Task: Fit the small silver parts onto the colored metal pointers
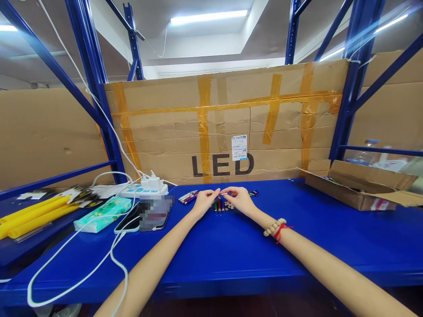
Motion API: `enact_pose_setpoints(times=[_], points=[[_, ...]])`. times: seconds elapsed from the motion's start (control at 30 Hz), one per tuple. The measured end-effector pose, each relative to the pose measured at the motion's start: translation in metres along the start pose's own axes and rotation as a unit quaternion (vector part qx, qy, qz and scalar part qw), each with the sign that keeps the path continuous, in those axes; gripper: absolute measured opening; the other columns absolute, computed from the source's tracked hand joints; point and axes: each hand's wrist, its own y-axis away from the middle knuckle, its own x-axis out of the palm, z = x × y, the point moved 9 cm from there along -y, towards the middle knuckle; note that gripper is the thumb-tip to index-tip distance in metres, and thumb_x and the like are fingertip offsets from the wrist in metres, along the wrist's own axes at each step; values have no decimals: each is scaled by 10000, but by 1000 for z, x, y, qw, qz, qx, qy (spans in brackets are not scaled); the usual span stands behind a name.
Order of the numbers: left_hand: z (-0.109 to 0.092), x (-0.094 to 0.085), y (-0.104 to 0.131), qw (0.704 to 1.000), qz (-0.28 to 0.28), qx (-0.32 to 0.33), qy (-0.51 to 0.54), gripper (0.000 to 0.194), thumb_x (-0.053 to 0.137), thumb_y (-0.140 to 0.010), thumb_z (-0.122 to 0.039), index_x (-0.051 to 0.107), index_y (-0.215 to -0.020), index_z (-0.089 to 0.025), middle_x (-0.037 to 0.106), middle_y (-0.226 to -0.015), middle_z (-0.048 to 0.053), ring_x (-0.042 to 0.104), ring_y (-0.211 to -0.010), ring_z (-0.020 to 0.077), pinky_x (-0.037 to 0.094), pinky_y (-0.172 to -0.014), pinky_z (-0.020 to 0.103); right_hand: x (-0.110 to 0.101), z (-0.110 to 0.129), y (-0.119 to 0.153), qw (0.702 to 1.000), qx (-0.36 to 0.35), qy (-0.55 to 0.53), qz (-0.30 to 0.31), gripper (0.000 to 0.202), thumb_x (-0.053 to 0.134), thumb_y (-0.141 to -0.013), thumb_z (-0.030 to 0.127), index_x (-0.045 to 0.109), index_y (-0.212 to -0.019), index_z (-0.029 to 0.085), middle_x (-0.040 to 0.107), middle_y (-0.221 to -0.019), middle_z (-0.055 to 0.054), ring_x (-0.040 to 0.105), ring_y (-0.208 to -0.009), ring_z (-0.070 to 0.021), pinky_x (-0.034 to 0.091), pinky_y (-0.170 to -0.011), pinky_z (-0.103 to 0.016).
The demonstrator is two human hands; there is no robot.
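Note:
My left hand (205, 203) is closed in a pinch over the far middle of the blue table. Opposite it, my right hand (242, 200) is also pinched, its fingertips nearly meeting the left ones. Between them is a small thin light-coloured piece (224, 193), too small to name. Below the fingers lie several short coloured metal tubes (219, 205), green and red among them. Small round pale pieces (228, 206) sit beside the tubes, under my right hand. Left of my left hand rests a bunch of slim silver and coloured sticks (187, 197). A small dark looped item (254, 193) lies behind my right hand.
On the left of the blue table (211, 259) are phones (127, 222), a tissue pack (104, 213), a power strip (145, 189) and a looping white cable (62, 246). Yellow tubes (36, 215) lie farther left. An open cardboard box (350, 189) stands right; a cardboard wall (165, 132) closes the back.

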Motion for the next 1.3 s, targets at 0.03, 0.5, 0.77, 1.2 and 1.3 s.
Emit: enact_pose_setpoints(times=[0.03,0.5,0.77,1.2,1.3], points=[[0,0,0,1000,0,-3,4,489,590,-630,-613,560,-571,-128,360,-422,-62,289,-392,45,197,-405,197,0,0,0,1000,-4,4,0,166,565,-728,258,675,-772,141,626,-594,-24,570,-465,-136,437,-437,-199],[2,-14,-6,997,-63,39,-12,371,583,-663,-493,538,-550,-142,433,-437,-40,356,-429,71,250,-447,202,4,8,3,998,-44,33,7,277,594,-774,402,667,-890,161,650,-773,-41,552,-458,-110,432,-432,-203],[-6,-16,-6,990,-74,101,-65,295,532,-740,-423,601,-690,-140,493,-489,-26,442,-464,98,335,-509,213,5,19,5,971,-122,205,19,271,499,-878,307,606,-1112,221,630,-871,-20,563,-559,-105,424,-533,-201],[-16,-12,-3,958,-33,145,-245,414,431,-811,-467,595,-615,-142,507,-524,-35,409,-514,91,280,-515,210,26,29,15,893,-165,406,106,257,405,-947,301,552,-1119,179,558,-900,-37,568,-739,-131,356,-548,-183],[-19,-14,0,946,-39,142,-287,382,414,-832,-449,595,-658,-161,520,-540,-46,423,-525,91,262,-513,208,28,30,15,889,-159,411,123,250,400,-951,294,528,-1127,171,550,-908,-38,561,-742,-127,354,-564,-183]])
